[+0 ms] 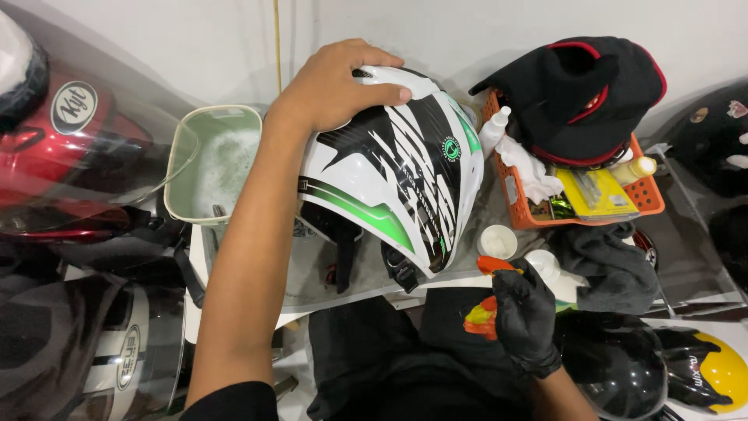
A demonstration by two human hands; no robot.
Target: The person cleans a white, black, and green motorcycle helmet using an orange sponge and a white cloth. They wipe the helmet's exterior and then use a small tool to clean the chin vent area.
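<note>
Helmet: the white helmet (393, 183) with black and green streaks lies under the left hand (331, 86), on the table edge (343, 292) between the two arms; its open underside faces the person.
Helmet handling: a hard, glossy, rounded shell, likely fairly heavy and slippery if wet; best steadied from the crown, or taken by the lower rim near the dangling strap (397, 269).
Left hand: bare, fingers spread wide and pressed flat over the top of the shell, thumb toward the wall.
Right hand: the right hand (526, 312), in a black glove, has its fingers curled closed around an orange-red cloth (483, 316), just below the helmet's front edge.
Cloth handling: soft and limp, probably damp; it bunches easily in a fist.
Basin: a pale green basin (183, 168) of foamy water sits just beyond the left wrist.
Basket: an orange basket (647, 199) with bottles and a black cap lies beyond the gloved fingertips.
Small cup: a white cup (497, 240) stands just above the gloved knuckles.
</note>
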